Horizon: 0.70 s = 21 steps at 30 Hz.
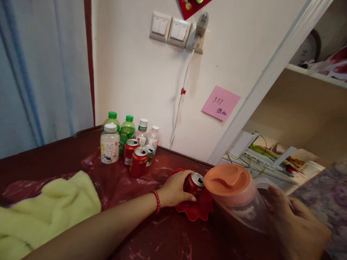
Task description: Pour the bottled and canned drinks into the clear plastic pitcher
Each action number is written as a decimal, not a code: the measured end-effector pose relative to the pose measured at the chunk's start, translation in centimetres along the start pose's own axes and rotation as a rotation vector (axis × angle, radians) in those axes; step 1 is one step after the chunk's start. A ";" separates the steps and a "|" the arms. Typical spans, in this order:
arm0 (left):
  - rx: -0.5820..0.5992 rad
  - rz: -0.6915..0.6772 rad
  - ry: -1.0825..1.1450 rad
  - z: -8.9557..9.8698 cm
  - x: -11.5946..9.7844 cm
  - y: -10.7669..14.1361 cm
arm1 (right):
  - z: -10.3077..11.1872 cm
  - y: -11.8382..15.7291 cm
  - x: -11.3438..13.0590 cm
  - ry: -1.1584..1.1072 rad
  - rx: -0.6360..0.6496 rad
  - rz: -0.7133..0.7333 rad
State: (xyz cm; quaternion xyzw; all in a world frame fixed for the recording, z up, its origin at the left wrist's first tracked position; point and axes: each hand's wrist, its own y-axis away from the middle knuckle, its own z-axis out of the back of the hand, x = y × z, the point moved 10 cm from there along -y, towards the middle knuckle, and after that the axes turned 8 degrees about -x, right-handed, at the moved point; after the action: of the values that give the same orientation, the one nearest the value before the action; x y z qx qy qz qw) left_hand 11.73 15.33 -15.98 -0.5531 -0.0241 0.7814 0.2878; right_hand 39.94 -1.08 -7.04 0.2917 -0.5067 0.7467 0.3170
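At frame centre, the left hand (173, 189) wraps the open red can (194, 184), steadying it upright on the red dish (193, 211); the right hand (294, 225) grips the orange-lidded pitcher (235, 195), tilted canward, lower right.

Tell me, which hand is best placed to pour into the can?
Probably the right hand: it grips the clear plastic pitcher with the orange lid, tilted toward the open red can, which the left hand holds.
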 end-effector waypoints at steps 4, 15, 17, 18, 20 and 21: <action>-0.006 -0.003 -0.006 0.0 0.0 0.0 | 0.0 0.2 -0.2 -0.016 -0.007 -0.057; 0.000 -0.002 -0.005 0.0 -0.1 0.0 | 0.3 0.5 0.3 -0.057 0.009 -0.065; -0.003 0.005 -0.012 0.0 -0.1 0.0 | 0.1 0.2 -0.1 -0.045 0.002 -0.066; -0.003 0.004 -0.011 0.0 -0.1 0.0 | 0.1 0.1 -0.2 -0.027 -0.004 -0.059; -0.003 0.001 -0.003 0.0 -0.1 0.0 | 0.1 0.1 -0.3 -0.006 -0.006 -0.049; -0.003 -0.001 0.001 0.1 -0.1 0.0 | 0.1 0.1 -0.3 -0.007 -0.003 -0.050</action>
State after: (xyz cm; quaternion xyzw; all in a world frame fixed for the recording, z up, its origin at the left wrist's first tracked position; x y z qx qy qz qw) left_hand 11.70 15.31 -15.85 -0.5541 -0.0255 0.7808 0.2874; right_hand 40.09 -1.24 -7.32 0.3064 -0.5013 0.7369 0.3345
